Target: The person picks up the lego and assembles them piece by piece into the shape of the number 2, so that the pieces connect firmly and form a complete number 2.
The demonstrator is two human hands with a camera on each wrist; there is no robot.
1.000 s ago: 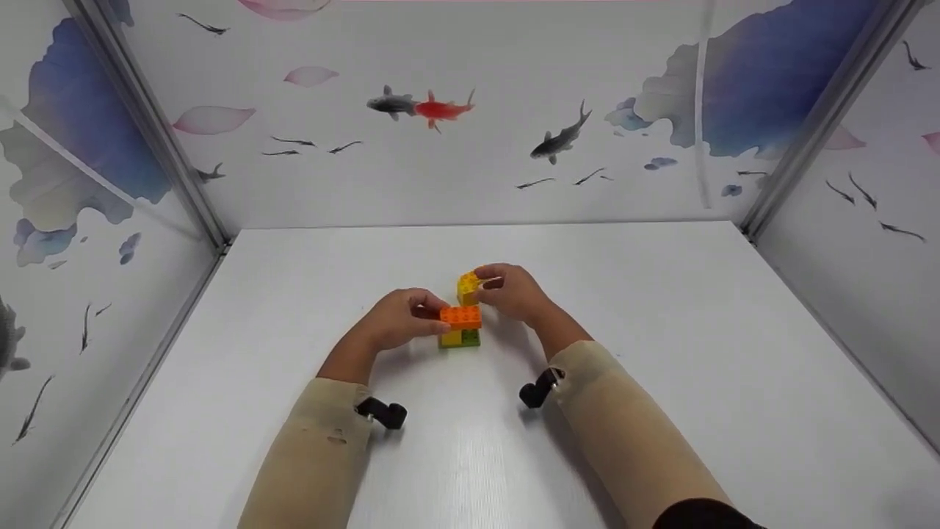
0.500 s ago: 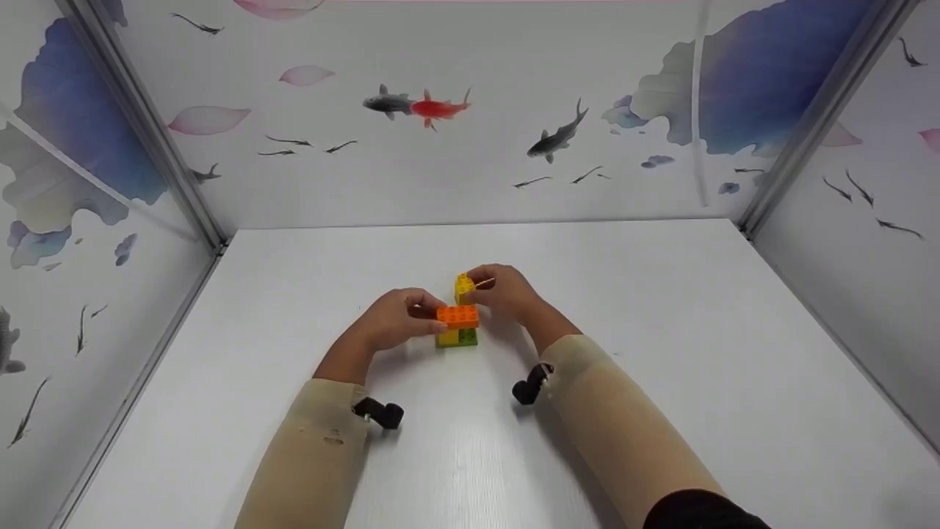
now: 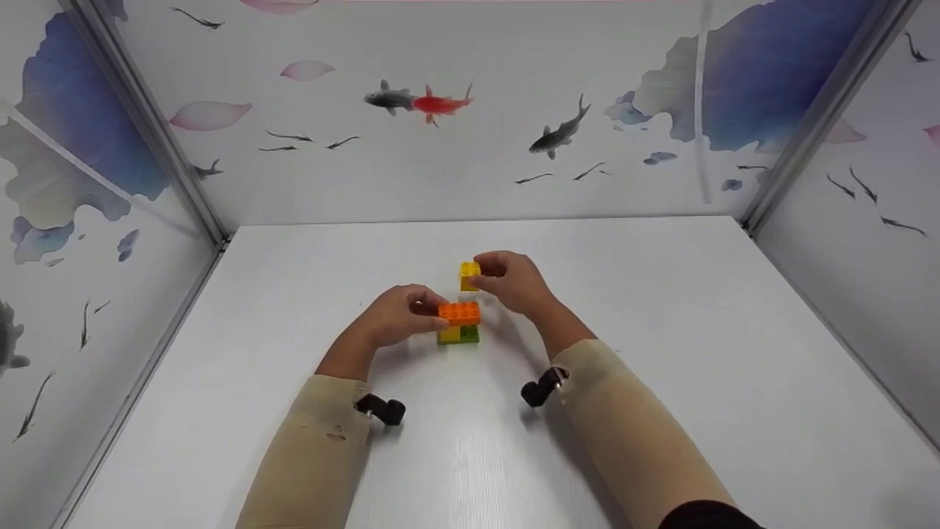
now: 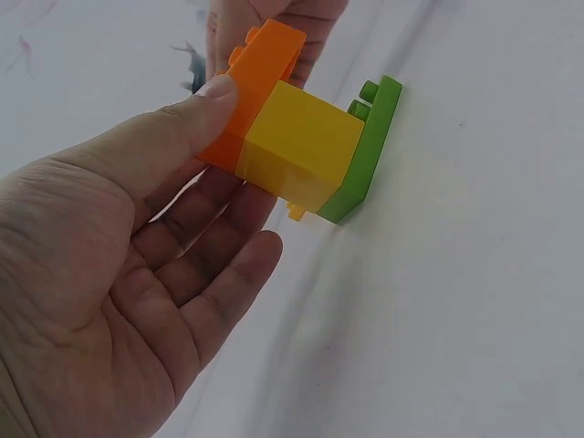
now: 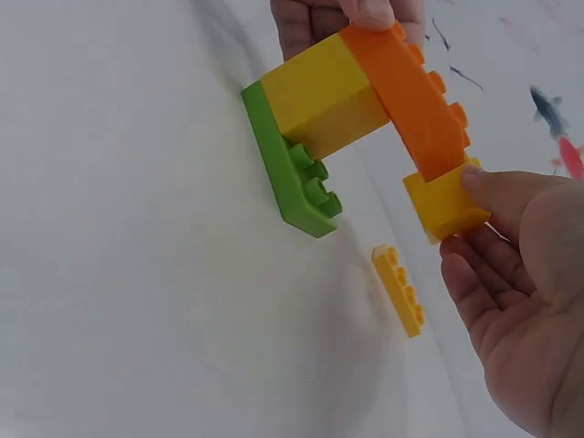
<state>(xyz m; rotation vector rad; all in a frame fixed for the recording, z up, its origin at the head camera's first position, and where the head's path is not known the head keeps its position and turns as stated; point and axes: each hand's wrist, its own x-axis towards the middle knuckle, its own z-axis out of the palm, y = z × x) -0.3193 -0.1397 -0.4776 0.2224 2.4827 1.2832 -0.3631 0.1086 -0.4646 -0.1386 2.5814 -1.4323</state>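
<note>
Right hand pinching small yellow block, left hand gripping orange brick, bare white table all around.

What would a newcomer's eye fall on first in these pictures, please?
Mid-table, the left hand steadies a small stack: an orange brick on a yellow block on a green plate. Just behind it, the right hand pinches a small yellow brick. Painted fish swim across the back wall.
</note>
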